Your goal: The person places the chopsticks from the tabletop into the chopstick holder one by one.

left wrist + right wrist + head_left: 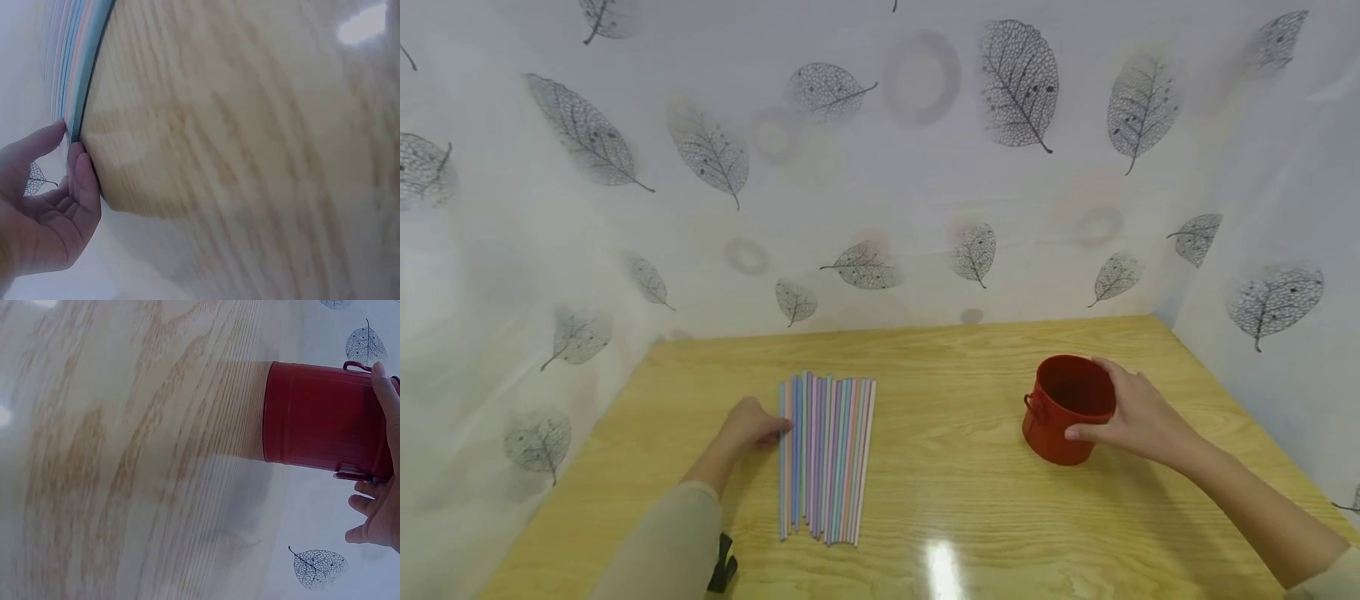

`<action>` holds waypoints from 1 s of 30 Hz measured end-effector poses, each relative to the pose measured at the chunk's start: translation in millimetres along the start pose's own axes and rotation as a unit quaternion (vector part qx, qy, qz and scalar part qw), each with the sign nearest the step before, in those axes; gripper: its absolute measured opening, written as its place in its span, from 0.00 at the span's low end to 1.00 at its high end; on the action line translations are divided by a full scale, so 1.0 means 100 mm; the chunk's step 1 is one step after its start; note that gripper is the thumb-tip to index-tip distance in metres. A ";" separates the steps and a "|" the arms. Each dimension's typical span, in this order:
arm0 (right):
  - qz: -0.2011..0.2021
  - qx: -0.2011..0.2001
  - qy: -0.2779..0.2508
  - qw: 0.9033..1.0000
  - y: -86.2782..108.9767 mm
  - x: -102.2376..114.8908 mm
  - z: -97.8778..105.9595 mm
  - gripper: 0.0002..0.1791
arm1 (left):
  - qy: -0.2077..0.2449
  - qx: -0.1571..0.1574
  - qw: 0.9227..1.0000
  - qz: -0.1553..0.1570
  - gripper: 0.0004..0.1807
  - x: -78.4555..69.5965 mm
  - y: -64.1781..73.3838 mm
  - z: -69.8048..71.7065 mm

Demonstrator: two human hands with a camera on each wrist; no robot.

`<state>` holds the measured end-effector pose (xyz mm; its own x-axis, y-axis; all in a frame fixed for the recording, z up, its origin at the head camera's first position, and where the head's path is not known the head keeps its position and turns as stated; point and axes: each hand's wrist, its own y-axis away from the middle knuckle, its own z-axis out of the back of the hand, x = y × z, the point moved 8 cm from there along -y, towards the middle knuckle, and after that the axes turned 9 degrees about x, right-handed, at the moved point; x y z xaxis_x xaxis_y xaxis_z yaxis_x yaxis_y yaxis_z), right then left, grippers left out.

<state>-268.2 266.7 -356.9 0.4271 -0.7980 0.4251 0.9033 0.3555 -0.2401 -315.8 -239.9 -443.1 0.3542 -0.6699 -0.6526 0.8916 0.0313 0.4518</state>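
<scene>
Left hand [752, 421] is mostly closed, thumb and fingers pinching the near edge of the row of pastel sticks [841, 458] just to its right; right hand [1138, 417] is half open, curved round the side of the red bucket [1058, 427] just to its left. Risks: edge-only pinch could let unbound sticks roll apart; one-sided grip could tip the bucket.

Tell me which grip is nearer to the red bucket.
Right. The right grip holds the red bucket at its right side, near the rim; the left grip is well to the bucket's left, touching the pastel sticks.
</scene>
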 end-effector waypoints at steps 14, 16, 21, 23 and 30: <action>0.009 0.001 0.000 1.000 -0.02 0.01 -0.02 0.53 | 0.082 0.044 0.996 0.010 0.20 0.08 -0.03 -0.03; 0.012 -0.001 0.002 1.000 -0.02 0.01 -0.02 0.53 | 0.094 0.046 0.994 0.011 0.18 0.08 -0.02 -0.03; 0.014 -0.001 -0.001 1.000 -0.04 0.01 -0.02 0.53 | 0.122 0.044 0.991 0.008 0.14 0.09 0.00 -0.02; 0.012 0.001 -0.003 1.000 -0.04 0.01 -0.02 0.53 | 0.140 0.047 0.989 0.006 0.13 0.11 0.01 -0.03; 0.007 0.005 -0.005 1.000 -0.04 0.00 -0.03 0.54 | 0.187 0.085 0.978 -0.032 0.16 0.15 0.05 -0.05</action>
<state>-271.4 263.7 -358.5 0.4409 -0.7880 0.4297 0.8972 0.3726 -0.2372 -305.2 -246.2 -453.4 0.4063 -0.3464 -0.8455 0.8668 -0.1466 0.4766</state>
